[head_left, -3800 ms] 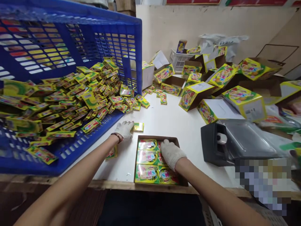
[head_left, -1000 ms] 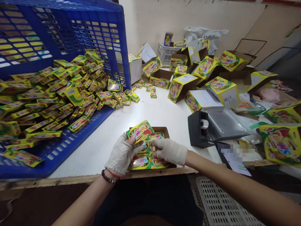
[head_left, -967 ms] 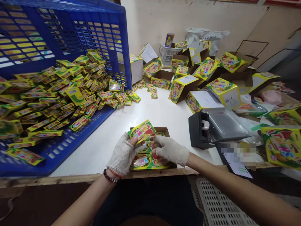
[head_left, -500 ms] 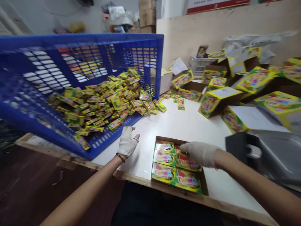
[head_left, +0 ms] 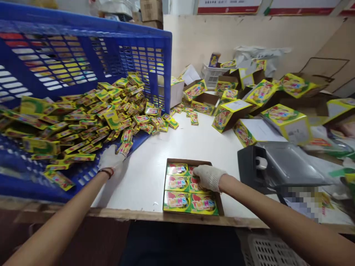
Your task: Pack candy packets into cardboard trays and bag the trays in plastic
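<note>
Far L: one blue plastic crate (head_left: 91, 48), lattice walls, tipped on its side on the white worktop (head_left: 194, 140). A heap of small flat packets (head_left: 91, 122) spills from it – glossy yellow-green card w/ red and pink print, way too many to count.

L hand (head_left: 111, 159), in a white knit glove w/ a beaded band at the wrist, rests at the crate's lower lip. Its fingers (head_left: 119, 154) touch a packet at the heap's edge; can't tell if they're apart or clamped on it.

Centre, near the worktop's front edge: one shallow brown cardboard tray (head_left: 191, 161), rectangular. Same packets lie flat inside, 2 columns by 3 rows; 5 show plainly, the far-R spot is under the glove.

R hand (head_left: 209, 177), also in a white knit glove, lies on the tray's packets, fingers (head_left: 198, 170) bent down onto them – can't tell whether they nip one.

R of the tray: one black boxy device (head_left: 249, 166) w/ a white roll in its side and a grey sheet over it.

Behind and to the R: printed yellow cartons (head_left: 285, 120), 10-plus, jumbled, several open and showing brown insides. One small white basket (head_left: 210, 74) stands by the wall.
</note>
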